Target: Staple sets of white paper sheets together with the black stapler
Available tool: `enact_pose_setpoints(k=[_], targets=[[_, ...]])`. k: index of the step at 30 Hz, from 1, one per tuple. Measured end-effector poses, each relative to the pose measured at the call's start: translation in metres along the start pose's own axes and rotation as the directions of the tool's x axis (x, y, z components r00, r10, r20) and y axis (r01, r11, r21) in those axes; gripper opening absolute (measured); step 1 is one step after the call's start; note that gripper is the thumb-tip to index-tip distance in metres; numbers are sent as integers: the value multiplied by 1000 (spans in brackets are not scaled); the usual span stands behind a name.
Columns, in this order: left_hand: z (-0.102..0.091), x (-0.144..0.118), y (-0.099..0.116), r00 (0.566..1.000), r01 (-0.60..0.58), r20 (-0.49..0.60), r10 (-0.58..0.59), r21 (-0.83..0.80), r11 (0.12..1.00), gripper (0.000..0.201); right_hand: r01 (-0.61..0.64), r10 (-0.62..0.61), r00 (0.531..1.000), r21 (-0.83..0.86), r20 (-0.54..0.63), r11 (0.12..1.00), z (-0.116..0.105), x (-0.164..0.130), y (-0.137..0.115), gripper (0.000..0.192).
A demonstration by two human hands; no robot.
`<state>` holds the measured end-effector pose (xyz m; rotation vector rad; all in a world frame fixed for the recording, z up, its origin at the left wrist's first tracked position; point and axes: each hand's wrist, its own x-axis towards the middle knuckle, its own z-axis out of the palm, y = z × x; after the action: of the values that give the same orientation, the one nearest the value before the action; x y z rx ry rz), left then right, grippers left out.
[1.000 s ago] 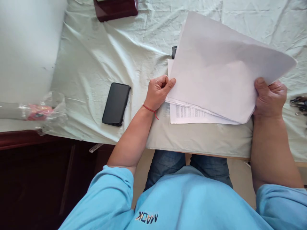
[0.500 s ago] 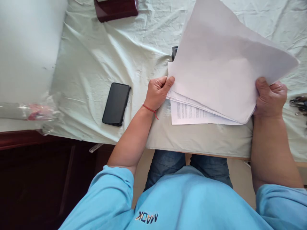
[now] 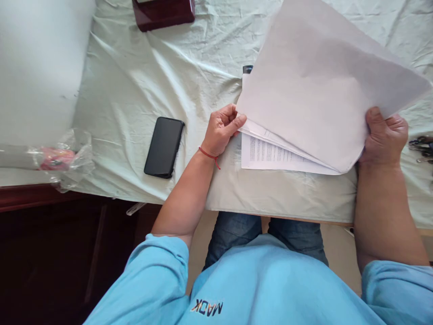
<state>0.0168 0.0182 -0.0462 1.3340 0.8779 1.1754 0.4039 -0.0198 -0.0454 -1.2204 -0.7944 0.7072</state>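
A stack of white paper sheets (image 3: 311, 85) is held up over the table, tilted, its blank top side facing me. My right hand (image 3: 385, 135) is closed round its lower right corner, thumb on top. At the lower left corner, my left hand (image 3: 223, 126) pinches the edges of the sheets between thumb and curled fingers. Beneath the stack lies a printed sheet (image 3: 264, 153) with lines of small text, mostly covered. The tip of a dark object (image 3: 247, 69) shows behind the papers; its kind is hidden.
A black smartphone (image 3: 164, 147) lies left of my left arm on the pale green tablecloth (image 3: 122, 90). A dark red box (image 3: 164, 14) stands at the back. Clear plastic wrapping (image 3: 72, 158) is at the left edge, and keys (image 3: 422, 148) lie far right.
The held stack has shifted slightly right together with my right hand. The printed sheet underneath sits a little farther from the table's front edge. My left hand has barely moved.
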Motion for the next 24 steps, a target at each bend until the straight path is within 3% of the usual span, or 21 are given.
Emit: enact_pose_setpoints(k=[3,6,12,24], targets=[[-1,0,-2,993,56,107,-51,-40,998,57,33,-33,999,21,-10,999,0,3,1,53],[0,1,-3,988,77,140,-72,-33,996,54,52,-52,999,25,-13,998,0,5,2,55],[2,1,-3,993,-15,115,9,50,999,49,71,-71,997,16,-13,997,-1,5,4,53],[3,0,-3,999,21,46,-25,80,997,56,58,-58,998,8,-19,998,-3,3,4,55]])
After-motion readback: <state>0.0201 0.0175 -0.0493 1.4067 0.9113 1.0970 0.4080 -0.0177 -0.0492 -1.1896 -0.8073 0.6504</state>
